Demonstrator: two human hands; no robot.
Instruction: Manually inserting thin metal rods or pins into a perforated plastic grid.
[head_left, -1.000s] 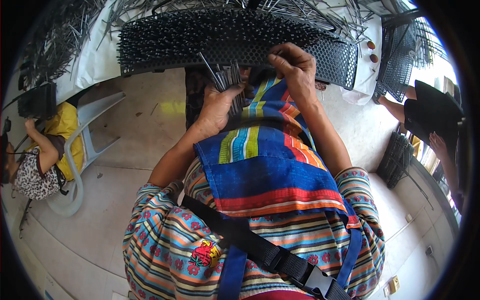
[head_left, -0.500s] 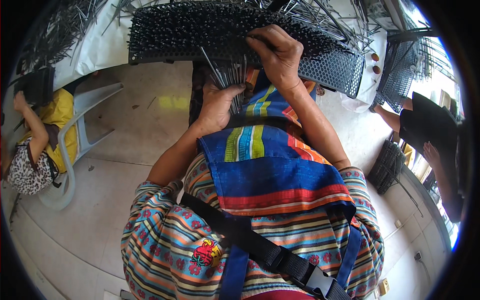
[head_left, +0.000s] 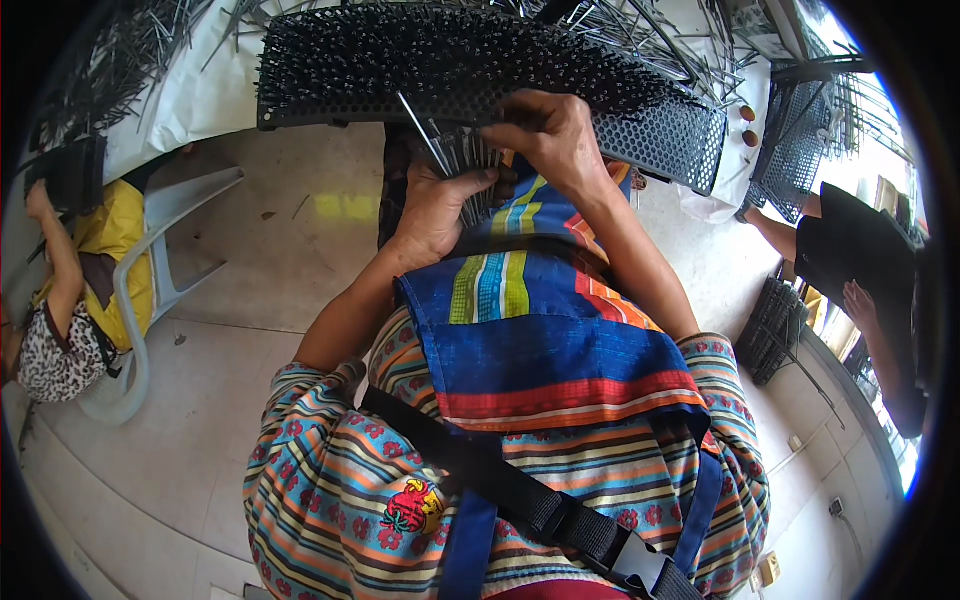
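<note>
Metal pins [head_left: 470,165], a thin grey bundle of them, stand fanned upward in my left hand [head_left: 435,205], whose fingers are wrapped tight around their lower ends just above my lap. My right hand [head_left: 555,135] sits just beside them, its fingers pinched together at the near edge of the black perforated panel [head_left: 660,125]; I cannot tell whether a single pin is caught between the fingertips. One pin leans away from the bundle, slanting up to the left across the panel's edge.

The panel, long and curved in the wide view, lies across the table [head_left: 200,95] in front of me, most of its holes already bristling with upright pins, with only the right end showing bare holes. Loose pins lie scattered in heaps on the white table cover beyond and to the left of it.

A striped cloth [head_left: 540,330] in blue, green, red and orange covers my lap, under both forearms. To my left, a person in a yellow top [head_left: 95,235] sits on a pale plastic chair [head_left: 170,215] on the concrete floor. To my right, another person's arm [head_left: 785,235] reaches near more black mesh panels [head_left: 770,330].
</note>
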